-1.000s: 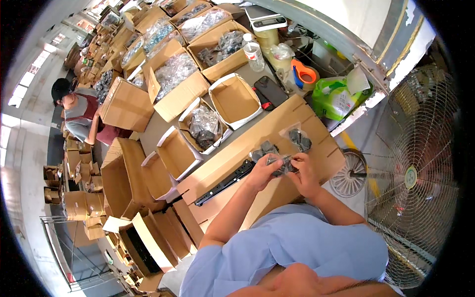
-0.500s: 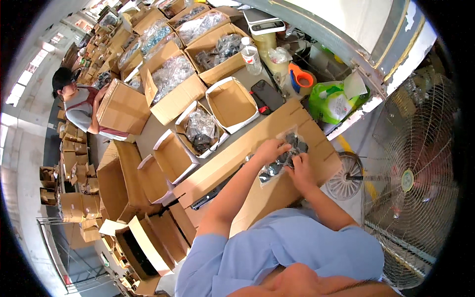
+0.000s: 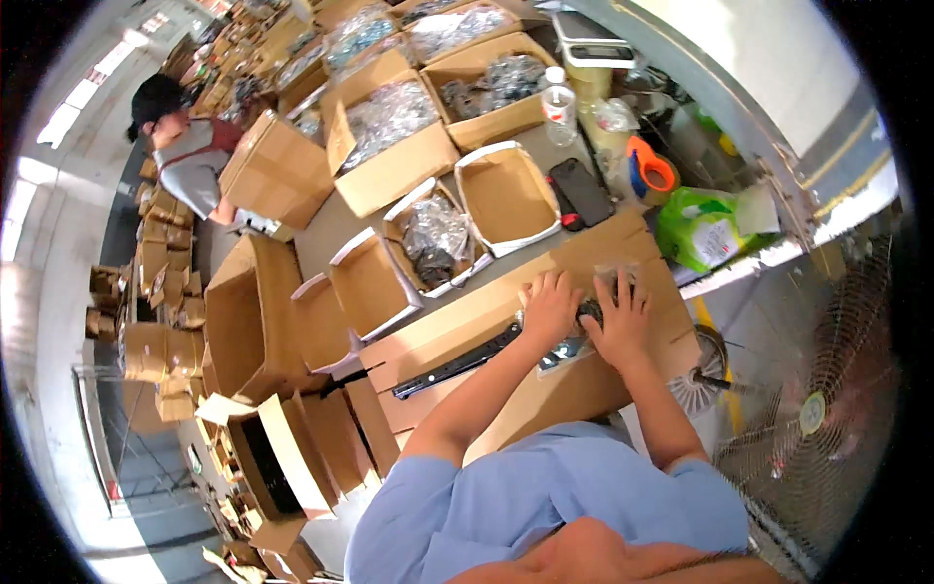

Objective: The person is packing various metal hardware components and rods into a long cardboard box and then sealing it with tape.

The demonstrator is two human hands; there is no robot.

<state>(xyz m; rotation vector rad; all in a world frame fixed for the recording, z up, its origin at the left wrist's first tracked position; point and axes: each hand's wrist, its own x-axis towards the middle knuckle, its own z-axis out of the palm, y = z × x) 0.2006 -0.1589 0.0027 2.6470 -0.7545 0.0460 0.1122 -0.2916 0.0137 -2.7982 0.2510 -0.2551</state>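
A clear plastic bag of small dark parts (image 3: 588,313) lies on a flat cardboard box (image 3: 654,282) in front of me. My left hand (image 3: 552,310) rests palm down on the bag's left side, fingers stretched forward. On its right side lies my right hand (image 3: 620,319), fingers spread over the plastic. Both hands cover most of the bag, so its contents show only between and below them. To the left of my left hand, a long black bar (image 3: 455,363) with holes lies across the cardboard, partly behind my forearm.
Beyond the cardboard stand an open empty tray (image 3: 508,200), a tray of bagged parts (image 3: 434,238), a phone (image 3: 581,191), a water bottle (image 3: 558,109) and orange tape (image 3: 652,171). A large fan (image 3: 812,414) is at right. A person (image 3: 185,156) holds a carton (image 3: 277,170) at far left.
My fingers were bent at the bag's upper part; now both hands lie flatter and spread over it. The view has shifted, and more of the black bar shows.
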